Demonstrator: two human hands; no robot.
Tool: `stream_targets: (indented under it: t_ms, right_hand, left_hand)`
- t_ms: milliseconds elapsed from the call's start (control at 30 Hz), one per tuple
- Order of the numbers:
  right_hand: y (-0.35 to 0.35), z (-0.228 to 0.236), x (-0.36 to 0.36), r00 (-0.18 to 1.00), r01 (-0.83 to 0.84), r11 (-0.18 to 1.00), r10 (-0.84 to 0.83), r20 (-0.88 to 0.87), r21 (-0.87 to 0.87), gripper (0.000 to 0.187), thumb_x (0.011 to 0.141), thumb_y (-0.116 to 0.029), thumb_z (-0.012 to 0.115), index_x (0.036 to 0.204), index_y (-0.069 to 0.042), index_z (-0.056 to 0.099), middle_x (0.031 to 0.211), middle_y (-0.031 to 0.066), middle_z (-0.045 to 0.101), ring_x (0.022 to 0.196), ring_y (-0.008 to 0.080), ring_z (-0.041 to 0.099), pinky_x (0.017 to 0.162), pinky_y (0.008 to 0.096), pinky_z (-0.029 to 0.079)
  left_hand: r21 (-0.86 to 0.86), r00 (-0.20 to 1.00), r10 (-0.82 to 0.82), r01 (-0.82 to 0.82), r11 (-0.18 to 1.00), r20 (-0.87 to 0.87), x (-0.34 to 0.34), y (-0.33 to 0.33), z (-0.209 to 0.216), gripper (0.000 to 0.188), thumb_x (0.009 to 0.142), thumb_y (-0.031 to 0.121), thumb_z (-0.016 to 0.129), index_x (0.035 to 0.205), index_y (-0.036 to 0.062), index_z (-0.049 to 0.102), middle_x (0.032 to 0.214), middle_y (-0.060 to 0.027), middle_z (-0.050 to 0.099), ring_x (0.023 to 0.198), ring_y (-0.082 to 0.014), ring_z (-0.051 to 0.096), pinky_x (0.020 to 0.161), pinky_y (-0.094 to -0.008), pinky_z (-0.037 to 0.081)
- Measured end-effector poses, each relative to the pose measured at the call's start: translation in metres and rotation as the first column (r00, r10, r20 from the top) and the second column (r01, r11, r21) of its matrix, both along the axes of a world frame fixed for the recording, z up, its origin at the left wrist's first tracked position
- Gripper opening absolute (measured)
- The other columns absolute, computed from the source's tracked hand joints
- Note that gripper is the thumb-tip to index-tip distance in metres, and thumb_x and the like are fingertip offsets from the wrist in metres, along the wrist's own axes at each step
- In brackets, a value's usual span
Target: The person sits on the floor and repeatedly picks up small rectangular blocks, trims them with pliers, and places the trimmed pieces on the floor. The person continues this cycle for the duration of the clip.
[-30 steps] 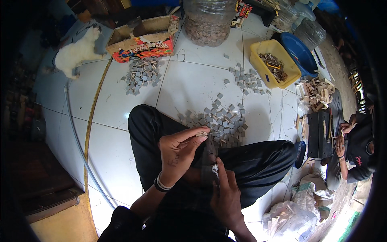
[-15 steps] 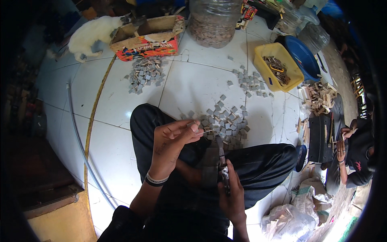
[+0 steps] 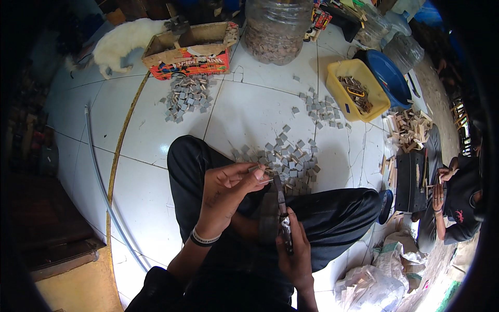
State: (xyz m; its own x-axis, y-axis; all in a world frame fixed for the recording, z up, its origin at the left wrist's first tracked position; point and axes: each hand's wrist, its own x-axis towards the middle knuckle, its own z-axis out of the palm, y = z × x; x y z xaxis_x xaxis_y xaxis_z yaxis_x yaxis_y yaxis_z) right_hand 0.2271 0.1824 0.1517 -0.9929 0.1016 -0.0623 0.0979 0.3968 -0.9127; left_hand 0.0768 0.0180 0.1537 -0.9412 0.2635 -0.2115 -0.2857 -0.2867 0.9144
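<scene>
I sit cross-legged in black trousers on a white tiled floor. My left hand (image 3: 228, 195) pinches a small grey square piece (image 3: 258, 170) between thumb and fingers, held above my lap. My right hand (image 3: 293, 255) grips a knife (image 3: 280, 200) by its handle, blade pointing up toward the piece and close to it. Just beyond my knees lies a pile of small grey squares (image 3: 291, 158).
Two more heaps of grey squares (image 3: 187, 96) (image 3: 319, 106) lie on the tiles. A cardboard box (image 3: 189, 47), a large clear jar (image 3: 275, 31), a yellow tub (image 3: 356, 93) and a blue basin (image 3: 392, 75) stand beyond. A white cat (image 3: 122, 44) is at the far left. Another person (image 3: 455, 192) sits at right.
My left hand has lifted away from my right hand and now holds a small grey piece at the knife tip. The cat has walked rightward along the box.
</scene>
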Motion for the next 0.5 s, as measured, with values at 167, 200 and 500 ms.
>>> stream_targets:
  t_ms: [167, 200, 500]
  right_hand:
    - [0.002, -0.002, 0.004, 0.999, -0.037, 0.984, 0.040, 0.016, -0.174, 0.068, 0.102, 0.003, 0.059, 0.164, -0.004, 0.033, 0.128, 0.0211, 0.062, 0.112, 0.0327, 0.068, 0.094, 0.0418, 0.054]
    - [0.004, -0.001, 0.005, 0.994, -0.039, 0.938, 0.073, 0.087, -0.344, 0.069, 0.103, 0.001, 0.059, 0.166, -0.005, 0.029, 0.127, 0.0201, 0.062, 0.107, 0.0299, 0.068, 0.091, 0.0404, 0.054]
    - [0.005, -0.002, 0.014, 0.942, -0.031, 0.364, 0.321, 0.094, -0.931, 0.080, 0.106, -0.008, 0.057, 0.172, -0.014, 0.013, 0.119, 0.0176, 0.061, 0.091, 0.0213, 0.062, 0.078, 0.0370, 0.052]
  left_hand:
    - [0.189, 0.994, -0.106, 0.111, 0.976, -0.038, -0.002, -0.003, -0.010, 0.047, 0.109, 0.030, 0.062, 0.133, -0.0109, 0.064, 0.125, -0.0230, 0.072, 0.120, -0.0306, 0.071, 0.103, -0.0427, 0.060]
    - [0.308, 0.983, -0.182, 0.174, 0.935, -0.003, -0.003, -0.002, -0.015, 0.050, 0.110, 0.033, 0.060, 0.135, -0.0110, 0.062, 0.128, -0.0239, 0.071, 0.124, -0.0319, 0.069, 0.104, -0.0441, 0.059]
    - [0.706, 0.896, -0.444, 0.301, 0.642, 0.022, 0.006, 0.010, -0.043, 0.040, 0.097, 0.017, 0.075, 0.125, -0.0087, 0.065, 0.113, -0.0230, 0.076, 0.106, -0.0343, 0.077, 0.101, -0.0543, 0.061]
